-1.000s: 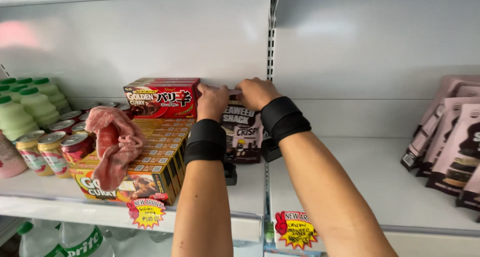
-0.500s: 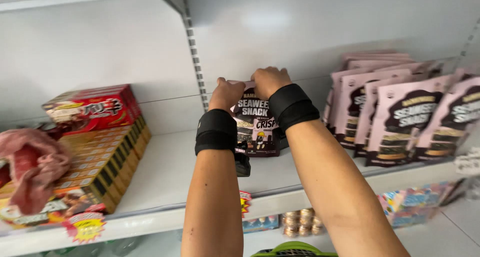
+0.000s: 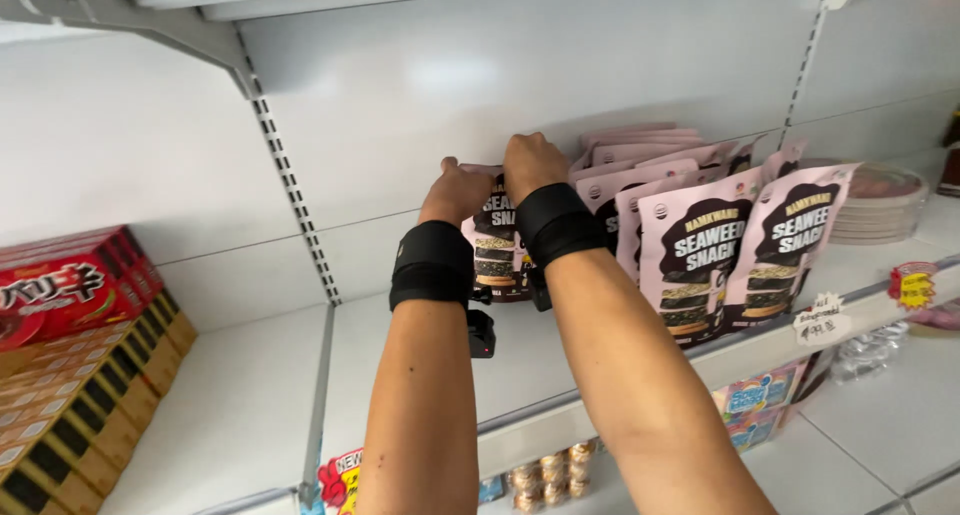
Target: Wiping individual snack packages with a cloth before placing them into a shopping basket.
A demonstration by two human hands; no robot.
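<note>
— Which packages stand on the shelf?
— Pink-and-black snack pouches [image 3: 700, 265] in rows at right; one pouch [image 3: 497, 240] apart; red boxes [image 3: 70, 290] over yellow boxes [image 3: 70, 415] at left.
— Any labels?
— A red-yellow tag [image 3: 912, 285] at the edge.

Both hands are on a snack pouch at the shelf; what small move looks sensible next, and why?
Probably ease the pouch rightward and set it upright against the row of matching pouches. The left hand and right hand pinch its top edge, it stands just left of that row, and the white shelf further left lies bare.
</note>
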